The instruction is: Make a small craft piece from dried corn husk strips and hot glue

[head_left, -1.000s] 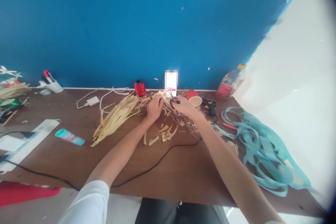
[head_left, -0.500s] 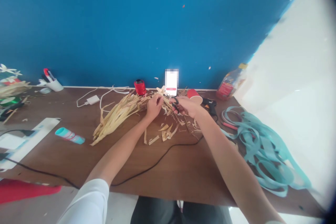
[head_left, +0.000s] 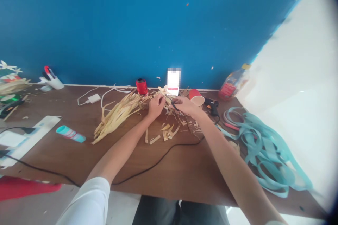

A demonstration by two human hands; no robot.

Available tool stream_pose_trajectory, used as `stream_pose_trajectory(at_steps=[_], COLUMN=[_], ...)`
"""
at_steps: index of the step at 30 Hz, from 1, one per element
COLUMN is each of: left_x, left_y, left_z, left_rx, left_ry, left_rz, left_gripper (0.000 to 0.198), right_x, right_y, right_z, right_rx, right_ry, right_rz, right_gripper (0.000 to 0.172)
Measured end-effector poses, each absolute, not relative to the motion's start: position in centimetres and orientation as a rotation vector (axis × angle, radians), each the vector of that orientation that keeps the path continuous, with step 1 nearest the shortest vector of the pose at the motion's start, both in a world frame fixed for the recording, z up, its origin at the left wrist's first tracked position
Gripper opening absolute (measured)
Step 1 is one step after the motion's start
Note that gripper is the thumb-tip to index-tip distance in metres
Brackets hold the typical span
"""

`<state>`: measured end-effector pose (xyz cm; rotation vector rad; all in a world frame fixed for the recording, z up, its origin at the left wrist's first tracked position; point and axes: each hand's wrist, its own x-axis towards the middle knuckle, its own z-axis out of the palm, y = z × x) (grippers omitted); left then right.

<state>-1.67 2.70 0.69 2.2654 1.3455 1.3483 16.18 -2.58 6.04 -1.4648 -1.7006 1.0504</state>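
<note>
Slightly nearer the left hand (head_left: pixel 156 108) now, black scissors (head_left: pixel 174 104) are gripped in the closed right hand (head_left: pixel 185 106). The left hand pinches dry husk strips (head_left: pixel 118 119) above the wooden counter (head_left: pixel 52 144), keeping them close to the scissors.

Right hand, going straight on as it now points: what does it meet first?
Probably the dried strips beside the left hand, just ahead of the right hand and its black scissors; depth is unclear.

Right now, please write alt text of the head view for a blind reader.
A bare left hand holds dry straw-coloured strips on a brown wooden table, while a bare right hand grips black-handled scissors. Pale teal ribbons lie looped at the right; a blue wall stands behind.
</note>
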Motion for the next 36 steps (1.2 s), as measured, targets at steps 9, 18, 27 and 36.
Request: stream_pose_trajectory(at_steps=[9,18,27,36], left_x=[-1.6,-1.5,-1.5,-1.5], left_y=[2.8,2.6,2.5,3.1], left_z=[0.5,0.3,0.0,-0.3], left_rx=[2.253,2.252,2.383,2.285], left_ry=[1.32,1.375,1.296,1.409], left_rz=[1.246,1.267,1.302,1.315], left_gripper=[0.016,0.021,0.025,0.024], right_x=[15.2,14.8,15.3,16.2], right_y=[-2.6,-2.8,-2.6,-2.5], right_z=[6.1,6.4,6.5,6.3], right_rx=[-1.631,-1.526,-1.496,-1.502], right_ry=[-1.76,-1.415,-1.346,-1.374], right_rz=[0.605,1.154,1.26,1.34], right_gripper=[0.031,0.026,0.039,0.048])
